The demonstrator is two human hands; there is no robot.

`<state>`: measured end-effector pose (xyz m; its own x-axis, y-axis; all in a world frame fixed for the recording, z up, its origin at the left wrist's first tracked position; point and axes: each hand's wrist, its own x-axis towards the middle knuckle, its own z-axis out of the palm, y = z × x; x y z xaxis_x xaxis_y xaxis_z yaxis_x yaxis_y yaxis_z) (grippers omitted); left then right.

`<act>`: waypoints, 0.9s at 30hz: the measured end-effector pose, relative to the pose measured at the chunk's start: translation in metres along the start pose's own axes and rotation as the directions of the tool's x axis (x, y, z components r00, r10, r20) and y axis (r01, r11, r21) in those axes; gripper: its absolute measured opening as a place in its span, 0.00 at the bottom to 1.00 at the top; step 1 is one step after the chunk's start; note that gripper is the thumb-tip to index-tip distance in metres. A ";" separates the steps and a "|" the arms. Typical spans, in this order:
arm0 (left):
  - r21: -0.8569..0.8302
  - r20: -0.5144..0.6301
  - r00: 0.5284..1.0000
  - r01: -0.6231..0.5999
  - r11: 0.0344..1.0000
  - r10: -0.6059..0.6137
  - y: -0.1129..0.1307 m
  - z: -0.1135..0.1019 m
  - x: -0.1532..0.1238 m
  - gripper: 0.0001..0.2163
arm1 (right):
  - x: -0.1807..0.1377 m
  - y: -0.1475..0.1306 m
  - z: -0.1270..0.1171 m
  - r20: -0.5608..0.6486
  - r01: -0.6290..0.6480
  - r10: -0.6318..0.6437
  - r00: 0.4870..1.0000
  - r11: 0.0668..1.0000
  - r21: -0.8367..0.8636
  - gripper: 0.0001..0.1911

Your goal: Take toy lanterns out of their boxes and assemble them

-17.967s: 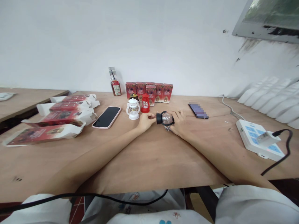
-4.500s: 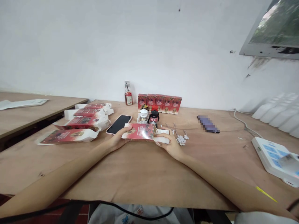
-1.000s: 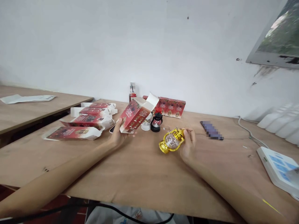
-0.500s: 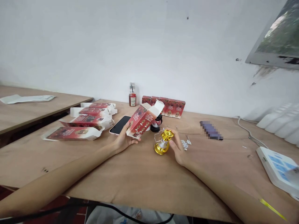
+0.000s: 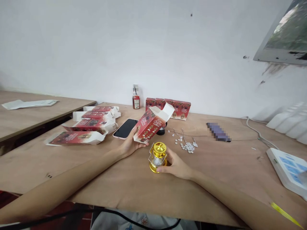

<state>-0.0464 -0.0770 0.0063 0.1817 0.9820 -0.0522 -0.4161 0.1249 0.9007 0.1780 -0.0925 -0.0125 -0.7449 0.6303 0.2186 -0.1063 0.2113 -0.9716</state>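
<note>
In the head view my left hand (image 5: 130,144) grips a red printed carton (image 5: 149,126) near its lower end. The carton is tilted, and its white flaps stand open at the upper right. My right hand (image 5: 176,164) is closed round the lower part of a small gold lantern (image 5: 158,156) with a clear middle and a wire handle. The lantern is upright, just in front of the carton; whether its base touches the table I cannot tell. A dark round object (image 5: 162,130) is partly hidden behind the carton.
Several opened red cartons (image 5: 72,137) lie at the left, beside a phone (image 5: 125,128). Closed red boxes (image 5: 183,111) and a bottle (image 5: 136,101) stand by the wall. Small silvery discs and metal pieces (image 5: 190,147) lie right of centre. A purple pixelated item (image 5: 218,132) and a white device (image 5: 287,169) are further right.
My right hand has brought the lantern nearer and slightly left, and its grip has shifted from the top to the lower part. The carton has moved slightly right, still in my left hand.
</note>
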 end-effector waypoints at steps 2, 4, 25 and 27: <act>-0.015 0.013 1.000 -0.023 1.000 0.023 -0.004 0.004 0.003 0.22 | -0.001 -0.001 0.000 0.035 0.004 -0.005 0.999 1.000 0.016 0.42; -0.018 0.031 0.998 -0.051 0.999 0.051 -0.008 0.008 0.006 0.22 | -0.001 0.000 -0.004 0.070 0.029 -0.032 0.997 0.999 0.043 0.41; 0.272 0.103 0.957 -0.289 0.918 0.270 -0.032 0.027 0.023 0.42 | 0.018 0.004 -0.012 -0.478 0.106 0.157 0.864 0.872 0.478 0.22; 0.279 0.086 0.961 -0.277 0.920 0.263 -0.031 0.026 0.022 0.40 | 0.018 0.005 -0.014 -0.495 0.116 0.171 0.852 0.861 0.496 0.20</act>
<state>-0.0062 -0.0629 -0.0118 0.1420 0.9642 0.2240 -0.1843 -0.1966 0.9630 0.1733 -0.0695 -0.0125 -0.3263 0.9430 0.0647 -0.5044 -0.1158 -0.8557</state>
